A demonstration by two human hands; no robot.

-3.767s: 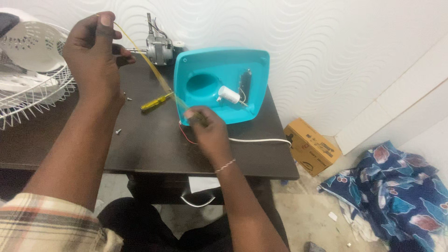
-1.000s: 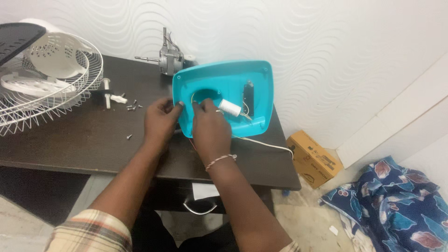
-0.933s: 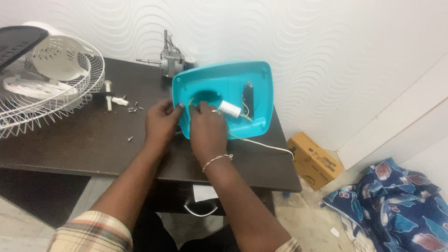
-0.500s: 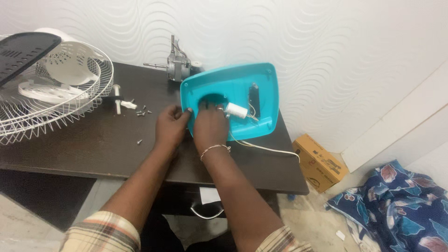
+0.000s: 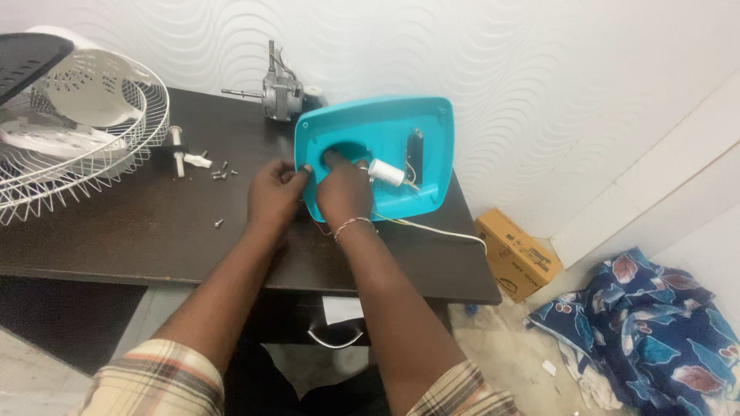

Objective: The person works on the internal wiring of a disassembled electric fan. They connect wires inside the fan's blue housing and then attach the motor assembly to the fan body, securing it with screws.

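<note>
1. Compared with 3.8 s ago, the left hand (image 5: 275, 194) has come down from its raised position; the yellow tool it held then is no longer in view. It now pinches the left rim of the teal housing (image 5: 428, 146), fingers curled shut on the edge.
2. The right hand (image 5: 344, 192), formerly at the housing's near edge, now lies inside it; fingertips reach into the dark round opening. How firmly it grips cannot be told; a thin bracelet circles the wrist.
3. The housing lies open-side up at the table's (image 5: 116, 239) right end, near the wall. A small white cylinder (image 5: 385, 172) sits inside, just right of the right hand.
4. A white cord (image 5: 447, 229) trails from the housing over the table's right edge.
5. Table: dark wood. Loose screws (image 5: 222, 174), a motor (image 5: 279, 91) at the rear, and a wire fan guard (image 5: 77, 146) at left.
6. Room: white wavy-textured wall; on the floor, 1 cardboard box (image 5: 512, 253) and a blue patterned cloth (image 5: 655, 331).
</note>
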